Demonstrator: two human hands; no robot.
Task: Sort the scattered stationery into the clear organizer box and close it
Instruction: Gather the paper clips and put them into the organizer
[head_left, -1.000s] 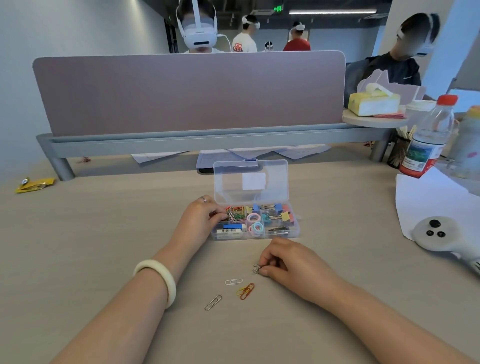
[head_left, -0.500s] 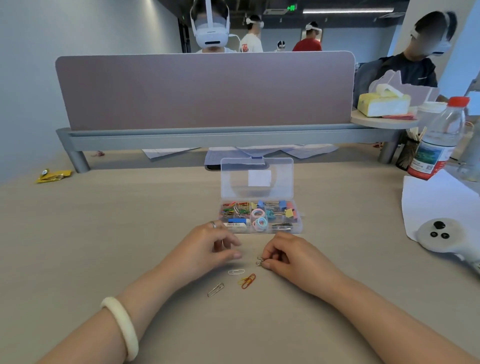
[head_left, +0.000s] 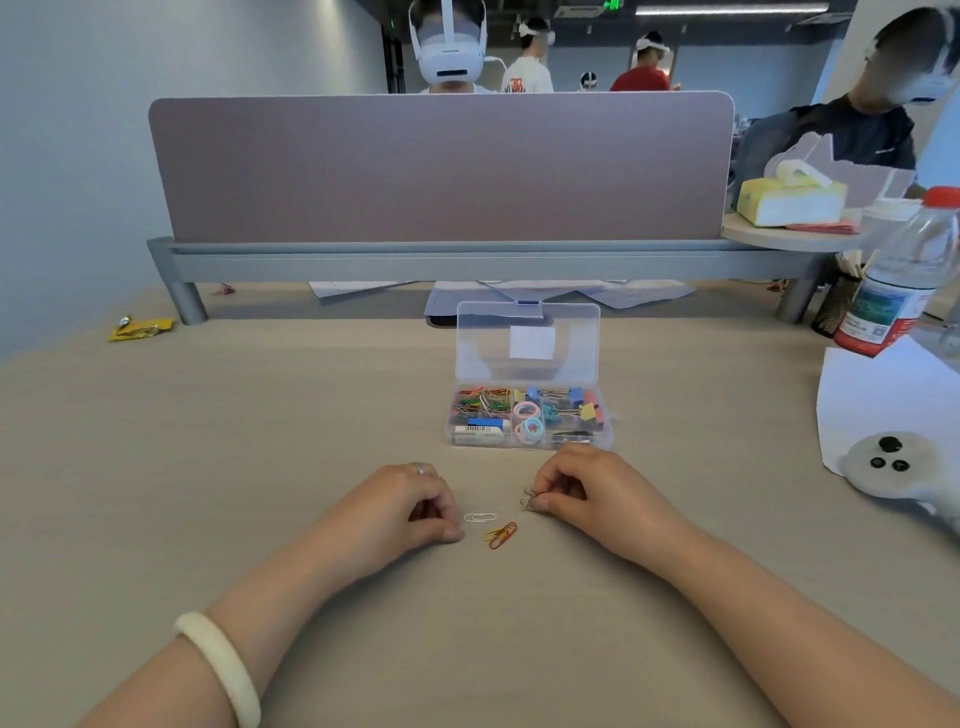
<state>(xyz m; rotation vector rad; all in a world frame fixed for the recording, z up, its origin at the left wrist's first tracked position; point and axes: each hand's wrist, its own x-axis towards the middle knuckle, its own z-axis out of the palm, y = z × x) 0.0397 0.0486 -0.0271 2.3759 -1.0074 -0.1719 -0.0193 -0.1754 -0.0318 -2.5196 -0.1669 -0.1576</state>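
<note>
Before the box (head_left: 479, 340), right hand (head_left: 597, 493) pinches silver clips (head_left: 529, 500).

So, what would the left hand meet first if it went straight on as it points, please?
Probably the white paper clip, just beyond the left hand, though depth is unclear.

Left hand (head_left: 410, 506): thin silver ring (head_left: 420, 469) on one finger, centre of frame. Left wrist: smooth, rounded, cream-white bangle (head_left: 218, 665), lower left. Both forearms bare to bottom edge.
</note>
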